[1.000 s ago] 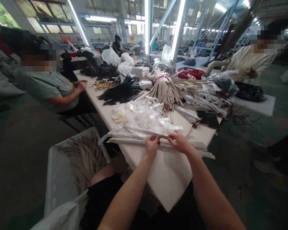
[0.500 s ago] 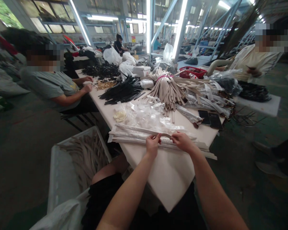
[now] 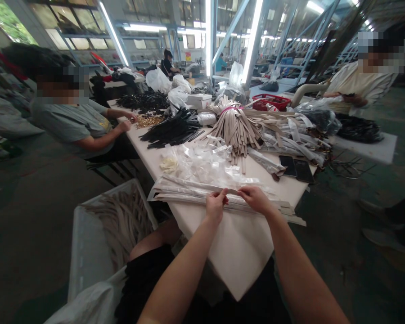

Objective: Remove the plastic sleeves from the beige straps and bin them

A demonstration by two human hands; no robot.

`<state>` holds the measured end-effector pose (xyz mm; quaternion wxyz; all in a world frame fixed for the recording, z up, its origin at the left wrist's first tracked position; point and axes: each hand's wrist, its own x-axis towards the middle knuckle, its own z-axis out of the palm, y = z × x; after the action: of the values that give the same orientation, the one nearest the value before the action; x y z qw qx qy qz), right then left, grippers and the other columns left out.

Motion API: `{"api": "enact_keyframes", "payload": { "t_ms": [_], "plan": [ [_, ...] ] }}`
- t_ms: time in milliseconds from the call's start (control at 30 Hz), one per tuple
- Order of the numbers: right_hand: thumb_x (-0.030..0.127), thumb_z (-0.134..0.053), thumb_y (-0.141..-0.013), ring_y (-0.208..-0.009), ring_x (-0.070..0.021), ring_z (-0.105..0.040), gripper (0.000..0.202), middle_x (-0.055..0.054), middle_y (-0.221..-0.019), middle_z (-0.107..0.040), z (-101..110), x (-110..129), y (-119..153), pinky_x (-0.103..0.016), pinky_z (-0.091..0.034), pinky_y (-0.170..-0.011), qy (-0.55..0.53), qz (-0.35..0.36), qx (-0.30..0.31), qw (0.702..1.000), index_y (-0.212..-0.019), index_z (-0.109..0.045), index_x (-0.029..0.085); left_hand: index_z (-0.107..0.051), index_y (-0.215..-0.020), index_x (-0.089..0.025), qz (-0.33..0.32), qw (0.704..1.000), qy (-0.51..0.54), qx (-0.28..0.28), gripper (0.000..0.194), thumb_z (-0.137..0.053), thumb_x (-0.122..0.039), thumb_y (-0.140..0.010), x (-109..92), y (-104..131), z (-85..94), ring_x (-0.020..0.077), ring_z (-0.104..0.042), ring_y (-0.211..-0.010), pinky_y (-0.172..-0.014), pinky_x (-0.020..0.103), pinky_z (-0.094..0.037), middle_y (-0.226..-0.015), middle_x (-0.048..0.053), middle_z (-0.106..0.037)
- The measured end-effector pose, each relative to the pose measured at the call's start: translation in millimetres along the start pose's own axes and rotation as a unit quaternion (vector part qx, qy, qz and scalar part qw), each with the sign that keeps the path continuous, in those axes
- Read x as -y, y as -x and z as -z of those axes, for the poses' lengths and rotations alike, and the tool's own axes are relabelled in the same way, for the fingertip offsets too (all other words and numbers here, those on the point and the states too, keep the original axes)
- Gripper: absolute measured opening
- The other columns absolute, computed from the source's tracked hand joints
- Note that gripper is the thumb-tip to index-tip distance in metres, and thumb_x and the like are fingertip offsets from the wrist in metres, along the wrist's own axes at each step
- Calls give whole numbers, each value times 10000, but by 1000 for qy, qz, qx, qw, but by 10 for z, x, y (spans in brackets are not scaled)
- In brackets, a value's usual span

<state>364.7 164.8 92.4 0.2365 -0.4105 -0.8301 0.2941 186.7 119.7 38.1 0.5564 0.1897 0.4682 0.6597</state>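
Between my two hands runs a narrow beige strap (image 3: 232,192), pinched from both sides above the near part of the table. My left hand (image 3: 216,206) is closed on it, thumb and fingertips together. A short way to the right, my right hand (image 3: 255,199) grips the same strap, knuckles up. Beneath and behind my hands lies a flat row of long beige straps in clear plastic sleeves (image 3: 185,191). Crumpled clear plastic wrappers (image 3: 202,162) are heaped just beyond them.
A white bin (image 3: 76,252) of beige straps stands at my left knee. Black strips (image 3: 172,128), a tied beige strap bundle (image 3: 234,123), a red basket (image 3: 272,102) and two phones (image 3: 295,168) lie farther back on the table (image 3: 239,252). One person (image 3: 77,121) sits left; another (image 3: 361,85) is at right.
My right hand has shifted slightly left, nearer my left hand, and the strap between them looks flatter. The hands of the person at left have moved a little.
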Motion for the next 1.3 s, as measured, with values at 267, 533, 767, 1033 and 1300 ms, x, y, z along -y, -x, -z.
{"api": "enact_keyframes", "payload": {
  "t_ms": [267, 533, 767, 1033, 1300],
  "plan": [
    [430, -537, -912, -580, -138, -477, 332, 12, -605, -545, 62, -52, 91, -245, -354, -555, -83, -29, 45, 995, -737, -647, 169, -604, -680, -120, 14, 999, 23, -26, 513, -912, -501, -526, -111, 71, -11, 84, -524, -480, -461, 210, -417, -563, -13, -565],
    [387, -524, -911, -614, -146, -502, 329, 4, -615, -572, -27, -25, 119, -254, -353, -598, -30, -18, 22, 999, -682, -625, 175, -618, -660, -107, 5, 998, 31, -52, 497, -899, -503, -557, 125, 288, -211, 101, -538, -470, -484, 232, -471, -535, 5, -584],
    [426, -530, -913, -560, -131, -433, 348, 22, -579, -500, 124, 35, 287, -247, -318, -541, -75, -54, 22, 996, -680, -602, 177, -622, -647, -115, -36, 998, 22, -49, 469, -856, -521, -627, 93, 522, -400, 124, -568, -478, -511, 257, -489, -545, 22, -607],
    [512, -534, -908, -516, -120, -355, 389, 31, -548, -419, 257, 24, 402, -249, -268, -489, -167, -79, 18, 983, -750, -637, 172, -647, -686, -120, -57, 995, 15, -79, 458, -828, -540, -659, 57, 633, -624, 125, -570, -474, -515, 256, -490, -563, 26, -619],
    [474, -553, -896, -566, -123, -408, 385, 22, -572, -471, 225, 3, 376, -246, -305, -538, -115, -62, 32, 991, -675, -624, 165, -635, -718, -111, 23, 991, 93, -97, 492, -872, -527, -602, 262, 698, -693, 105, -563, -496, -527, 243, -515, -583, 2, -587]
  ]
}}
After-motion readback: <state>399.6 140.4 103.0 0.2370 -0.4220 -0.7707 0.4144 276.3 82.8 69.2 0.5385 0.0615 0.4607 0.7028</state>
